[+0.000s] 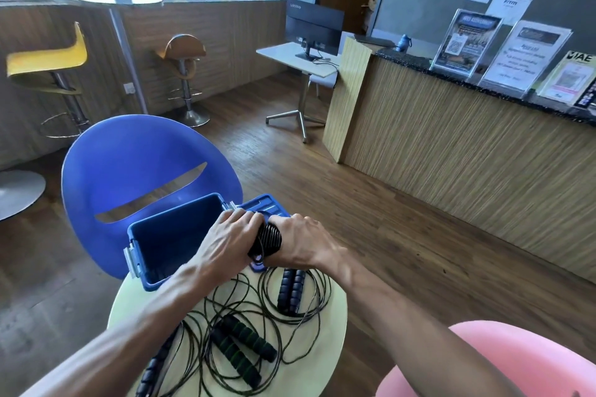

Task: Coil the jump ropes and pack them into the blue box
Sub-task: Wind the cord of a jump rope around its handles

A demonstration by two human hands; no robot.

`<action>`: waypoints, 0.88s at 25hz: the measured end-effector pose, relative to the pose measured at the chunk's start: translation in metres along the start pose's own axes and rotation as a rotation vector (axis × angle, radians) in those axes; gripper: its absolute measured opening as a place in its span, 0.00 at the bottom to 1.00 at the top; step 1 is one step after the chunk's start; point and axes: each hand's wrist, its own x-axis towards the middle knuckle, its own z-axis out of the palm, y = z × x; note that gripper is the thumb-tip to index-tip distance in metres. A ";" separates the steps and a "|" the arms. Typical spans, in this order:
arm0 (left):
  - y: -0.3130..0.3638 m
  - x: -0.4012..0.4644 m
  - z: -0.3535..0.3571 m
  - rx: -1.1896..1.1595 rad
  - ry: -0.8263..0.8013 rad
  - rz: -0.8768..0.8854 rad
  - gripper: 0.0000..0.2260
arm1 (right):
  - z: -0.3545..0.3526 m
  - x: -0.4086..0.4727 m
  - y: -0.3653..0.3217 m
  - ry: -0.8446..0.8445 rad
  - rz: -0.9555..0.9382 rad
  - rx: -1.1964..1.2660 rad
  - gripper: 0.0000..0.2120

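Wood flooring surrounds a small round table point(335, 309) crowded with loose jump ropes point(245, 325). At its 11 o'clock edge sits the open blue box point(167, 235), lid point(267, 205) lying at 12. Just right of the box rim, left hand point(229, 242) and right hand point(303, 242) together clasp black ribbed handles point(267, 240), forearms converging.

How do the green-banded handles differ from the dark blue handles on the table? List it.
The green-banded handles are black with green rings; the dark blue handles are one dark colour. The green-banded pair lies nearer the person and is crossed at an angle; the dark blue pair lies side by side, parallel, close to the blue box. Both pairs are ribbed, lie on the round table amid thin black cord, and are outside the box.
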 end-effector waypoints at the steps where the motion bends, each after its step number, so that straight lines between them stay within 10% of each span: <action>1: 0.000 -0.002 0.007 0.019 0.082 0.009 0.16 | -0.002 0.000 0.002 -0.024 0.027 0.056 0.16; 4: 0.001 -0.006 0.010 0.056 0.102 0.053 0.16 | 0.003 0.001 0.007 -0.105 0.060 0.121 0.17; 8: -0.013 0.015 -0.023 -0.030 -0.529 -0.084 0.44 | 0.007 -0.004 0.005 -0.085 0.044 0.083 0.20; 10: -0.015 0.023 -0.031 -0.058 -0.648 -0.106 0.41 | 0.004 -0.003 0.003 -0.057 -0.014 0.024 0.20; 18: 0.002 -0.010 0.011 0.128 0.058 0.059 0.17 | 0.011 -0.004 0.006 -0.054 0.041 0.084 0.17; 22: 0.005 -0.013 0.013 0.093 0.070 0.059 0.17 | 0.014 -0.004 0.011 -0.136 0.085 0.189 0.17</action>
